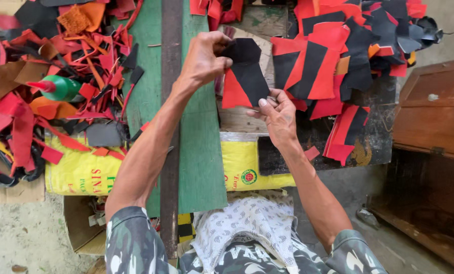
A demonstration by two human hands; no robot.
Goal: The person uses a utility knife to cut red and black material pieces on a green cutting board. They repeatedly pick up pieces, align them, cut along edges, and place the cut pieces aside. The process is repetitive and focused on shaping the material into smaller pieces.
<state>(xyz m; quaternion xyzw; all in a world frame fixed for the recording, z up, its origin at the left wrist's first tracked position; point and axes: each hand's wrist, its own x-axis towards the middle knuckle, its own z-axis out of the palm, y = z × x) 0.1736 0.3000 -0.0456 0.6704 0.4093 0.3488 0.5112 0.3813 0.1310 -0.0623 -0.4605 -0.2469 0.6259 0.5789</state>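
**A:** From the head camera, what do the person's hands have?

**B:** Both hold one red-and-black leather piece (pixel 244 76), raised above the table (pixel 237 122). The left hand (pixel 204 61) pinches its upper black edge, fingers (pixel 222 63) clamped together on it. The right hand (pixel 277 114) grips the lower corner, thumb and fingers pressed on the material.

**A:** Where does the piece sit among the rest?

**B:** Between the two hands, just right of the green board (pixel 201 152) and the dark metal bar (pixel 171 61) that runs along it. To its right lies a stack of similar red-and-black pieces (pixel 313 66), close by but apart from it.

**A:** And on the left side?

**B:** A heap of red, orange and black scraps (pixel 44 91), with a green bottle with a red nozzle (pixel 59 87) lying in it. Below that a yellow sack (pixel 80 172) is spread under the scraps.

**A:** Anything on the far right?

**B:** A brown wooden box (pixel 434 109), well apart from the hands.
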